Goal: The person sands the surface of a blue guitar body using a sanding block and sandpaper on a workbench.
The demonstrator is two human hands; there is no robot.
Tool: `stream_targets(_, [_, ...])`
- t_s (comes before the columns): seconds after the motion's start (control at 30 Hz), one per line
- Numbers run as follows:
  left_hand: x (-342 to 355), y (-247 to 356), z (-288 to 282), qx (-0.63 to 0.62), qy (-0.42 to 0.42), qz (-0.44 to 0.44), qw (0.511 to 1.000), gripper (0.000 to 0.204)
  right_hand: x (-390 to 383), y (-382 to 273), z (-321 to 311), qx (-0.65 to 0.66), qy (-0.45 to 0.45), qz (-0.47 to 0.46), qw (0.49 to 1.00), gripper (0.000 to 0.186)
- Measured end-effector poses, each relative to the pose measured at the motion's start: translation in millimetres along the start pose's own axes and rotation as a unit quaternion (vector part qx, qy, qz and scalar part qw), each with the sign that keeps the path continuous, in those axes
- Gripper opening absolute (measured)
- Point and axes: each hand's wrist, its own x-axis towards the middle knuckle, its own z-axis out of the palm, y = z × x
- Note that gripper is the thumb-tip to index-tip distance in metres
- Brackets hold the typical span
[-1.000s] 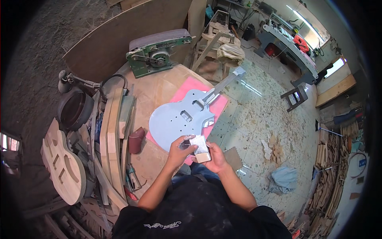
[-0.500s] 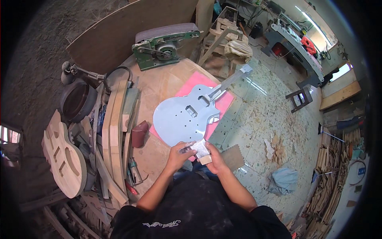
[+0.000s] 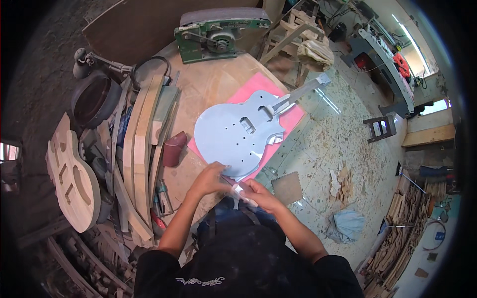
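Note:
A pale grey electric guitar body (image 3: 223, 129) with neck attached lies face up on a pink pad (image 3: 243, 92), its neck pointing to the far right. At the body's near edge, my left hand (image 3: 208, 180) is slightly blurred, its fingers apart and nothing seen in them. Whether it touches the guitar I cannot tell. Close beside it, my right hand (image 3: 261, 195) grips a small sanding block (image 3: 247, 193) with a whitish sheet around it. The fingers cover much of the block.
A green belt sander (image 3: 221, 42) stands at the table's far side. Left of the guitar are a dark red curved block (image 3: 174, 149), long wood strips (image 3: 141, 134) and a bare wooden guitar body (image 3: 74, 184). A blue cloth (image 3: 346, 224) lies on the debris-strewn floor.
My left hand has let go of the sanding block and moved left and up toward the guitar's edge. The right hand keeps the block, turned and lower. The view has shifted slightly.

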Motion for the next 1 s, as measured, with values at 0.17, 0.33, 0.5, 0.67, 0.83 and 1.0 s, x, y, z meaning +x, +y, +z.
stream_targets(0.17, [35, -71, -8, 0.253, 0.186, -0.062, 0.947, 0.107, 71, 24, -38, -0.243, 0.283, -0.227, 0.899, 0.031])
stream_targets(0.33, [92, -54, -25, 0.281, 0.053, -0.228, 0.931, 0.153, 103, 8, -84, -0.482, 0.37, -0.283, 0.742, 0.042])
stream_targets(0.5, [97, -57, -27, 0.291, 0.017, -0.283, 0.914, 0.173, 81, 69, -11, -0.506, 0.356, -0.26, 0.742, 0.039])
stream_targets(0.67, [100, -55, -28, 0.298, 0.001, -0.299, 0.907, 0.173, 82, 51, -42, -0.504, 0.317, -0.273, 0.756, 0.037])
stream_targets(0.83, [104, -52, -24, 0.299, -0.001, -0.293, 0.908, 0.174, 101, 26, -58, -0.452, 0.475, -0.223, 0.721, 0.037])
stream_targets(1.0, [98, -54, -30, 0.303, 0.005, -0.298, 0.905, 0.174, 74, 67, -8, -0.491, 0.396, -0.272, 0.727, 0.037])
